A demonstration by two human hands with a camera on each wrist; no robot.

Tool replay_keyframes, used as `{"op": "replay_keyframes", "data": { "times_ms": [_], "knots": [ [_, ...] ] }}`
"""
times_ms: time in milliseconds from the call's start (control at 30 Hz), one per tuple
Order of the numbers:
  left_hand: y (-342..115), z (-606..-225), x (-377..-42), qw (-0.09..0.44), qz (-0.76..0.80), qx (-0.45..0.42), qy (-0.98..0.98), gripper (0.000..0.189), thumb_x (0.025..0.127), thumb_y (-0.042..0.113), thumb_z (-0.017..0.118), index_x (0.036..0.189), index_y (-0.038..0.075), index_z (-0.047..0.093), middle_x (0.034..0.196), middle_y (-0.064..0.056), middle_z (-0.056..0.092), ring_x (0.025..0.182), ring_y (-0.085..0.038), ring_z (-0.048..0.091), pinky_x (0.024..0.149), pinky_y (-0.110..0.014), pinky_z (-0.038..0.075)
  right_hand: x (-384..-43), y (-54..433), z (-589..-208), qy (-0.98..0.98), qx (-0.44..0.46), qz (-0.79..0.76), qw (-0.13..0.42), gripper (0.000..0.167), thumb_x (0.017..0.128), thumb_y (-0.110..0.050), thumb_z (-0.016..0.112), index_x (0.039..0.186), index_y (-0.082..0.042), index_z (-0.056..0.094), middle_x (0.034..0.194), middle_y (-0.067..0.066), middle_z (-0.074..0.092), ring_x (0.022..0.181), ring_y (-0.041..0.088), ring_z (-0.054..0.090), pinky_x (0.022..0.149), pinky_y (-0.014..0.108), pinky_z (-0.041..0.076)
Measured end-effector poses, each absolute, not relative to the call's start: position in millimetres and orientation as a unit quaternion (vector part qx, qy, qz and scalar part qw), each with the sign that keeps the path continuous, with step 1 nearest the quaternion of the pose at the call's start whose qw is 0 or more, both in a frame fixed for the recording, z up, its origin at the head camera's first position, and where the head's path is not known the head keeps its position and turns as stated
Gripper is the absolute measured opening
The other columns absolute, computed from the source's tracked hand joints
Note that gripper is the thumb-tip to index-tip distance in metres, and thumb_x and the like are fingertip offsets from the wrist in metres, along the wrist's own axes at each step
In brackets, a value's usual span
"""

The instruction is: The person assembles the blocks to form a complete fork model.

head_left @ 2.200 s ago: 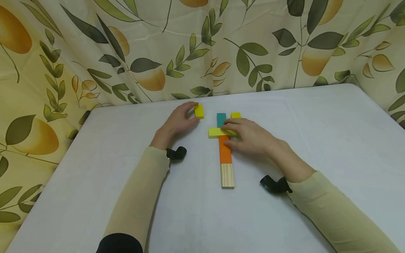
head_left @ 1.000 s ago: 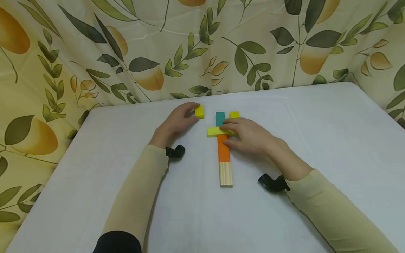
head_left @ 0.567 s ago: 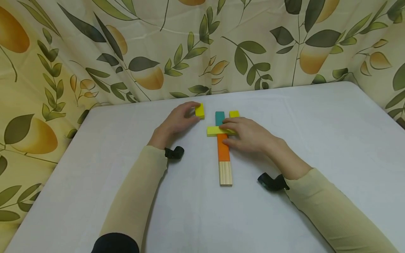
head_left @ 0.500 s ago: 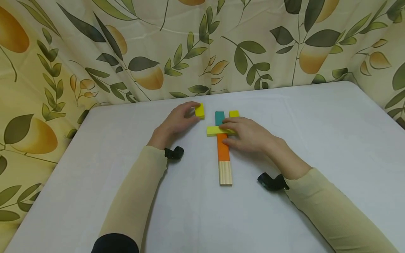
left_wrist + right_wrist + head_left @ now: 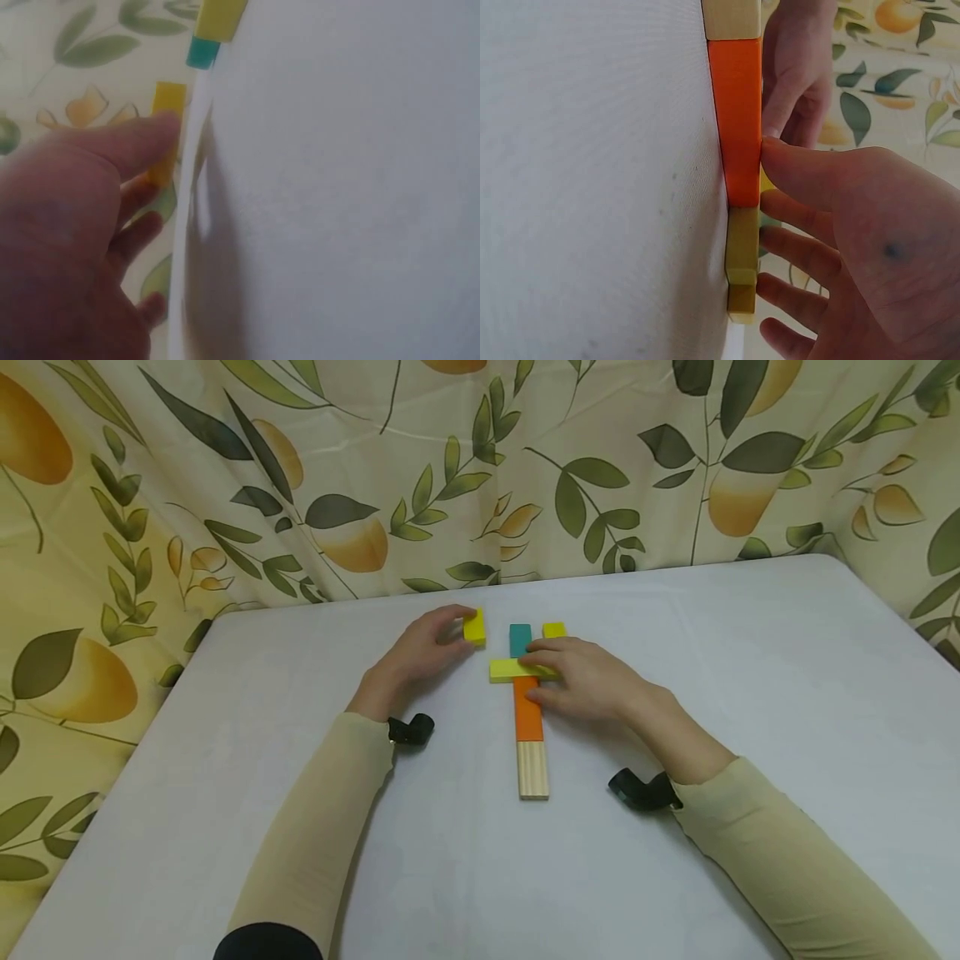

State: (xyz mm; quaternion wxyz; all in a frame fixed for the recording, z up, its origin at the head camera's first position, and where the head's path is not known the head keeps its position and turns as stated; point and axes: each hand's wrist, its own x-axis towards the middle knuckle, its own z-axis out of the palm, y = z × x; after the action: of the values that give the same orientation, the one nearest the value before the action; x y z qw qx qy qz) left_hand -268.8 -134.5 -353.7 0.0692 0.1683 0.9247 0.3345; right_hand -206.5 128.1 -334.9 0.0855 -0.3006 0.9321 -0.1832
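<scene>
In the head view my left hand (image 5: 420,652) pinches a small yellow block (image 5: 475,628) between thumb and fingers, left of a row of flat wooden blocks. The left wrist view shows the thumb lying across that yellow block (image 5: 171,97). My right hand (image 5: 600,681) rests on the row with loosely spread fingers. Its thumb touches the orange block (image 5: 528,718), and its fingertips lie on the crosswise yellow-green block (image 5: 504,671). A teal block (image 5: 520,639) extends beyond the crosspiece; a bare-wood block (image 5: 533,770) continues the orange one's line towards me.
Another yellow block (image 5: 554,629) sits behind my right hand, partly hidden by it. All the blocks are on a white-covered table (image 5: 450,860). A curtain (image 5: 450,485) printed with leaves and fruit hangs along the table's back edge.
Over the last half second my left hand has come very slightly nearer with the yellow block pinched in it. The right hand and the row keep their places; the view shifts slightly.
</scene>
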Motion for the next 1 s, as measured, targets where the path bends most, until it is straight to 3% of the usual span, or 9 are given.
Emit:
{"op": "replay_keyframes", "data": {
  "times_ms": [1000],
  "knots": [
    [-127.1, -354.7, -256.8, 0.072, 0.333, 0.18, 0.923, 0.049, 0.099, 0.023, 0.067, 0.146, 0.021, 0.053, 0.154, 0.004, 0.045, 0.145, -0.016, 0.032, 0.12, -0.036, 0.021, -206.2, 128.5, -334.2, 0.931, -0.304, -0.183, 0.082, 0.049, 0.097, -0.027, 0.065, 0.142, -0.007, 0.059, 0.149, 0.015, 0.049, 0.141, 0.036, 0.038, 0.116, 0.054, 0.027]
  ]
}}
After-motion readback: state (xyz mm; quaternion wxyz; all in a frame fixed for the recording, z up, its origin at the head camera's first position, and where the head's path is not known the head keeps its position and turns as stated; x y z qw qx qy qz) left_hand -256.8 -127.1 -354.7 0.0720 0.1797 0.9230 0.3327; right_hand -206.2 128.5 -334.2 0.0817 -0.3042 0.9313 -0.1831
